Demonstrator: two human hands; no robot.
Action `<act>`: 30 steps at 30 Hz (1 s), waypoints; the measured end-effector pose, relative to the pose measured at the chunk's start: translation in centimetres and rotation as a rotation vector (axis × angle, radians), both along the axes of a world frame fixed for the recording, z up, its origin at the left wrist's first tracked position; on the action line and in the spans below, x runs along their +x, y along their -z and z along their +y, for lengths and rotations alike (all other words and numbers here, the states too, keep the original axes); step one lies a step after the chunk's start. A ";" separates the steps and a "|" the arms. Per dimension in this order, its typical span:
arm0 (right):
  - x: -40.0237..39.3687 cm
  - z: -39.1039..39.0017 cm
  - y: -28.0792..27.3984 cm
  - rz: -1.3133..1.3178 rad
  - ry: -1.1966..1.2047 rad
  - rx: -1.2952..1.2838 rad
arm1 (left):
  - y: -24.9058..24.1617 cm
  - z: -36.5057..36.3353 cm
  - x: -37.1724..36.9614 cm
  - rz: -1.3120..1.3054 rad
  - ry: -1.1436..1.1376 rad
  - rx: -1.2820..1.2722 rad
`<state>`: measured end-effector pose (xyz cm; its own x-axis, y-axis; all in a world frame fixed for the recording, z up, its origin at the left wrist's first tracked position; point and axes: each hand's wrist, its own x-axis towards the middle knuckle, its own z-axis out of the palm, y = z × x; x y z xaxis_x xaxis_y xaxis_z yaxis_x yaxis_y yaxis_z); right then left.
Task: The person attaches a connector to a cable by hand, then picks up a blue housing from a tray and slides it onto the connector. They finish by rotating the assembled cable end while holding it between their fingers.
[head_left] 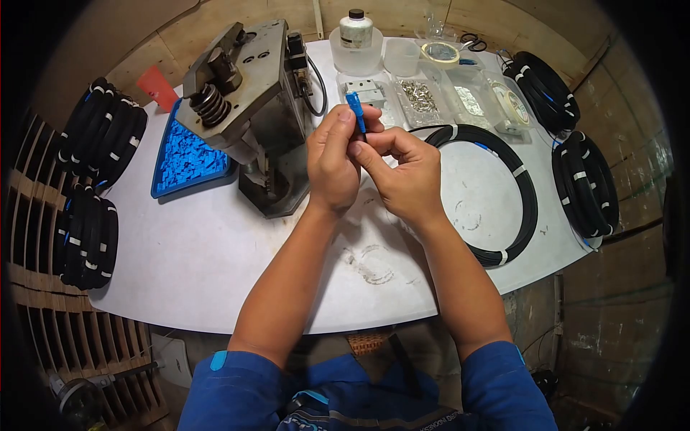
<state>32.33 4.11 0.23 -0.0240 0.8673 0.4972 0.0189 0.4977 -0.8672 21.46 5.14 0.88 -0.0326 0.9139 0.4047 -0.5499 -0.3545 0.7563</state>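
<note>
Between my two hands, over the middle of the white table, a small blue connector point(356, 105) points up and away from me. My left hand point(334, 154) is closed, with its thumb and fingers around the connector. Just below it, my right hand point(404, 171) pinches the black cable at the connector's lower end. That cable belongs beside a large black cable coil point(530, 194) lying to the right of my right hand; whether the two join is hidden by my fingers.
A metal press point(251, 79) stands left of my hands, beside a blue tray point(198, 188) of small blue parts. Behind are a bottle point(356, 30), a plastic box of metal pieces point(419, 99) and tape point(440, 52). Taped black coils point(100, 136) line both table point(172, 287) edges.
</note>
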 end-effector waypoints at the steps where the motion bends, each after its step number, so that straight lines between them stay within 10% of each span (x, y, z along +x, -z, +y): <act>1: 0.0 0.0 0.0 0.000 -0.001 0.000 | 0.1 0.1 -0.1 -0.022 0.040 -0.023; 30: 0.1 0.1 -0.2 0.003 -0.034 -0.059 | 0.8 0.6 -0.5 0.004 0.140 -0.024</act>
